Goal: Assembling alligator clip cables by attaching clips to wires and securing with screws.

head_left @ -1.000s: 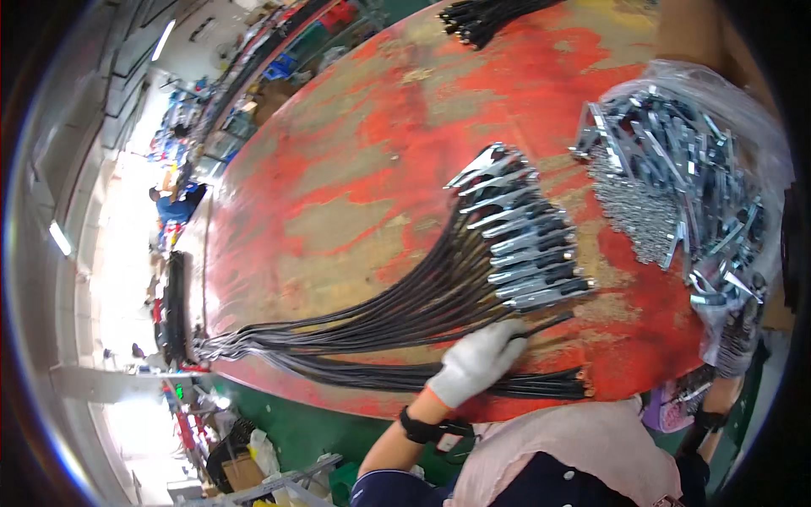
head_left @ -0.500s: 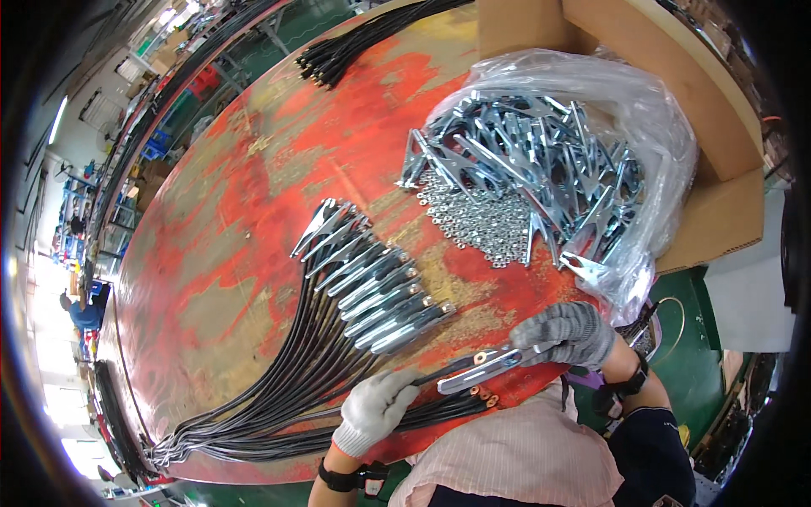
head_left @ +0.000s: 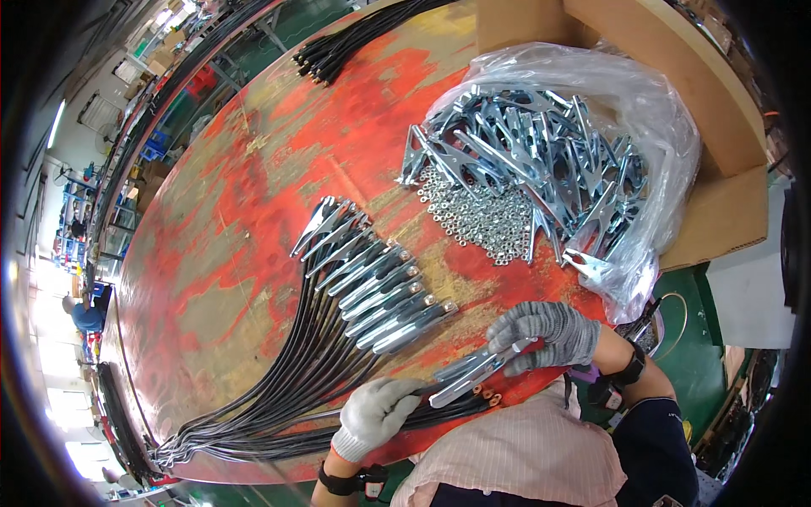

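Near the front edge of the table, my right hand (head_left: pixel 549 334), in a grey glove, grips a silver metal clamp (head_left: pixel 473 373) by its rear part. My left hand (head_left: pixel 376 414), in a white glove, is closed on a black cable (head_left: pixel 425 389) that runs to the clamp. The cable's end is hidden at the clamp. Below them lie more black cables with copper ring lugs (head_left: pixel 486 395). To the left, a fanned row of silver clamps (head_left: pixel 372 291) rests on the table, attached to a bundle of black cables (head_left: pixel 262 389).
A cardboard box (head_left: pixel 718 203) on its side spills a clear plastic bag (head_left: pixel 667 127) with many metal clamps (head_left: pixel 541 160) and a heap of small nuts (head_left: pixel 477 220). Another black cable bundle (head_left: pixel 355 46) lies at the far edge of the worn red table (head_left: pixel 220 253).
My right hand has shifted a little left and turned the clamp. The copper lug of the held cable, seen beside the clamp before, is now out of sight against it.
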Demonstrator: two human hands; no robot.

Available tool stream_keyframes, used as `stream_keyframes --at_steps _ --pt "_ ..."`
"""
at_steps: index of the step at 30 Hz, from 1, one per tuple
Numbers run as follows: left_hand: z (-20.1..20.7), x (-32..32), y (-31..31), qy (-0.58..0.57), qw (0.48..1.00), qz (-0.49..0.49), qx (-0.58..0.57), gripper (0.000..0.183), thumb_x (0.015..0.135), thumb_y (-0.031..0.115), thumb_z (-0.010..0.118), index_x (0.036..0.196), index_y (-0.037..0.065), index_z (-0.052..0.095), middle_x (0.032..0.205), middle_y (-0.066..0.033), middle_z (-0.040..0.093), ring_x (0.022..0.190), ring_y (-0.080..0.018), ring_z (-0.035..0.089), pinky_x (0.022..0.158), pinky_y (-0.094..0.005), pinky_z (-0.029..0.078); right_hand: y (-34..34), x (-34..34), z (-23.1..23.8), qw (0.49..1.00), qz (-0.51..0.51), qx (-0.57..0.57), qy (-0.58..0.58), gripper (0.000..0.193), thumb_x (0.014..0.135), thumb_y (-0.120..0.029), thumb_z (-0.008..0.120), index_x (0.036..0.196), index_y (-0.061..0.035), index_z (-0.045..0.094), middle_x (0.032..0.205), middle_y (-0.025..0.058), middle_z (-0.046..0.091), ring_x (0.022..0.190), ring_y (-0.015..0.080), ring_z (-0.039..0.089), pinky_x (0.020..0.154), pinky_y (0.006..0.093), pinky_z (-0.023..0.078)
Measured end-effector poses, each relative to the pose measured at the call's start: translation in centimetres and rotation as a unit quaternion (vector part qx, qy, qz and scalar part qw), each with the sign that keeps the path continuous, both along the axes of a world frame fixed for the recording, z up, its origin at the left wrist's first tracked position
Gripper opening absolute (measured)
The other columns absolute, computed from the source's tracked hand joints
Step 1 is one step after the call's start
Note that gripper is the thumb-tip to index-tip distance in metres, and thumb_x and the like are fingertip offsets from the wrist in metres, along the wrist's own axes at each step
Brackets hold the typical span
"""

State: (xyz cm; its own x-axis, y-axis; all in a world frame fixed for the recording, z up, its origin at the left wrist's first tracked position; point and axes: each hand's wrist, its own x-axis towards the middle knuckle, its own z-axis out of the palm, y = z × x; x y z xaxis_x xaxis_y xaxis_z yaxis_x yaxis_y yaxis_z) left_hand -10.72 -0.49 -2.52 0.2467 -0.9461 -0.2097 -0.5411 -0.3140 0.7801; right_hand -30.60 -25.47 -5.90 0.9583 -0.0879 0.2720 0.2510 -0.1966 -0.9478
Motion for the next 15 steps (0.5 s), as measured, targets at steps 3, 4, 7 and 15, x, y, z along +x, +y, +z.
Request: stream_keyframes --at_steps 3,4,7,15 --pt "0.3 0.2 0.1 -0.036 0.999 -0.019 0.012 0.022 0.078 0.009 0.061 0.099 0.003 0.069 0.077 -0.0149 0.064 0.071 -0.0312 0.062 0.065 -0.0380 0.050 -0.2 -0.4 0.5 0.999 0.010 0.021 0.049 0.025 0.087 -0.017 0.071 0.110 -0.0095 0.065 0.113 0.0063 0.065 0.113 0.0256 0.058 0.098 0.0370 0.046" --pt "0.2 0.2 0.1 -0.067 0.997 -0.026 0.006 0.022 0.081 0.014 0.064 0.101 0.007 0.070 0.076 -0.0124 0.064 0.068 -0.0291 0.062 0.061 -0.0371 0.050 -0.1 -0.6 0.5 0.998 0.012 0.024 0.049 0.025 0.087 -0.017 0.071 0.110 -0.0095 0.065 0.113 0.0063 0.065 0.113 0.0256 0.058 0.098 0.0370 0.046" --pt "0.6 0.0 -0.1 -0.147 0.988 -0.044 -0.027 0.022 0.082 0.020 0.069 0.102 0.012 0.070 0.073 -0.0077 0.063 0.062 -0.0253 0.061 0.054 -0.0355 0.049 0.5 -1.0 0.1 0.945 -0.010 0.214 0.249 0.032 0.099 -0.032 0.052 0.118 -0.0070 0.060 0.114 0.0081 0.064 0.110 0.0257 0.060 0.095 0.0361 0.046" --pt "1.5 -0.8 0.0 -0.268 0.959 -0.083 -0.041 0.024 0.073 0.020 0.075 0.096 0.016 0.071 0.070 -0.0036 0.062 0.060 -0.0238 0.060 0.053 -0.0351 0.048 -0.3 -2.2 -2.4 0.915 0.047 0.095 0.390 0.036 0.095 -0.027 0.058 0.126 -0.0081 0.055 0.105 0.0046 0.066 0.102 0.0140 0.062 0.089 0.0306 0.048"
